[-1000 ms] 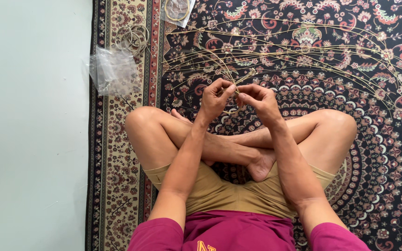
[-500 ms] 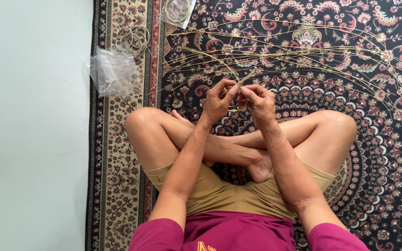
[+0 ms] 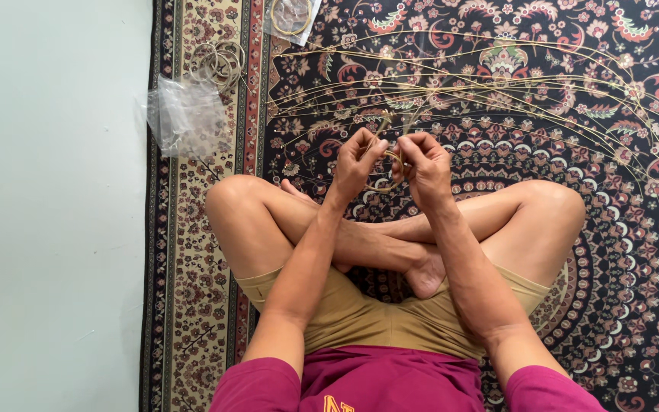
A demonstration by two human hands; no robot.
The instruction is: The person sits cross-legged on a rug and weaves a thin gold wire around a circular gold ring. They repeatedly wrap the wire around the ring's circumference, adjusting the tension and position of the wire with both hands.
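left hand [image 3: 358, 162]: raised above the crossed legs, fingers pinched shut on a small cane ring [image 3: 387, 174]. right hand [image 3: 423, 162]: just beside the left, fingers likewise closed on the same ring, which sits between both hands over the shins. long thin cane strands [image 3: 497, 84]: fanned across the patterned carpet [image 3: 634, 252] beyond the hands. finished rings [image 3: 219, 61]: piled near the carpet's border, left. clear plastic bag [image 3: 184, 118]: crumpled just below them, overlapping the pale floor [image 3: 47, 229].
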